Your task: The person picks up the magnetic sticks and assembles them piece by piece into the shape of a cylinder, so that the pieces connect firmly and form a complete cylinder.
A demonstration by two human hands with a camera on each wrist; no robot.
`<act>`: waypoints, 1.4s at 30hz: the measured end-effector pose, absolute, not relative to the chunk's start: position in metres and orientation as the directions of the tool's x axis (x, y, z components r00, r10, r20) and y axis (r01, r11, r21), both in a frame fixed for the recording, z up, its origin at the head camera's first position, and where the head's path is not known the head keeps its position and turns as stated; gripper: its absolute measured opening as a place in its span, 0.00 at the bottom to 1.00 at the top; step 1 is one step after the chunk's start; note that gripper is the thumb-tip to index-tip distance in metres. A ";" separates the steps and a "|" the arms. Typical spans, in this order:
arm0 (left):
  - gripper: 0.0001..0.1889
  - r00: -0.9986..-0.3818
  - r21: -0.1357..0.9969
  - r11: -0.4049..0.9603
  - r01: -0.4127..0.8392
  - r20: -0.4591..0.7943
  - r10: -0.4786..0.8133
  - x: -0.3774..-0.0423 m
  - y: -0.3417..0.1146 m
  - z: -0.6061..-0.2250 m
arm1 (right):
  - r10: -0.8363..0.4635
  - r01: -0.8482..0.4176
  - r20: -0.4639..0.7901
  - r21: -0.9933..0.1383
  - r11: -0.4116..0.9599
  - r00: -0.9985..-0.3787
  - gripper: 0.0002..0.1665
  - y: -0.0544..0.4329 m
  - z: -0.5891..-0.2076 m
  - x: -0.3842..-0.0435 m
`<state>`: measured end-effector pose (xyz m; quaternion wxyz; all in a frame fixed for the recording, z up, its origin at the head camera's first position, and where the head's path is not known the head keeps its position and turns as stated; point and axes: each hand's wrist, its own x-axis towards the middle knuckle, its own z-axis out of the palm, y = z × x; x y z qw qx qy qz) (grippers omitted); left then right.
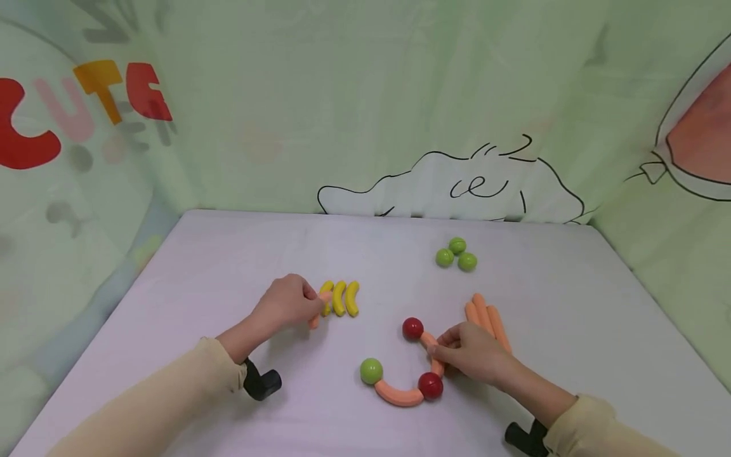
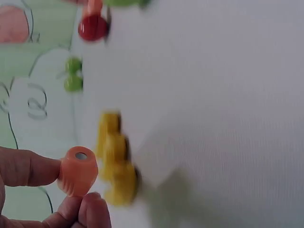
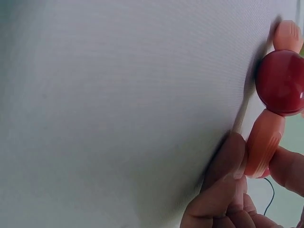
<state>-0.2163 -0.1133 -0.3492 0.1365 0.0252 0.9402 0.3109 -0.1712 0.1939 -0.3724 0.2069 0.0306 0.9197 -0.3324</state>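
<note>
My left hand (image 1: 288,301) pinches a curved orange magnetic rod (image 2: 78,173) between thumb and fingers, above the table by the yellow curved rods (image 1: 352,298). A grey metal dot shows on the rod's end in the left wrist view. With thumb and fingers, my right hand (image 1: 474,352) holds another curved orange rod (image 3: 263,142), which touches a red ball (image 3: 282,83). That rod's far end meets a second red ball (image 1: 413,329). From the nearer red ball, a curved orange rod (image 1: 398,396) runs left to a green ball (image 1: 371,371). Together they form an open chain on the table.
Three yellow curved rods lie side by side just right of my left hand. Three green balls (image 1: 457,245) sit together at the back. Straight orange rods (image 1: 499,327) lie behind my right hand. A printed curtain (image 1: 365,95) stands along the table's (image 1: 257,241) back edge.
</note>
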 end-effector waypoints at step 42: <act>0.08 -0.830 0.745 0.667 -0.011 -0.380 0.410 -0.206 -0.042 -0.375 | -0.146 0.138 -0.389 -0.616 0.776 -0.910 0.13 0.191 -0.375 -0.173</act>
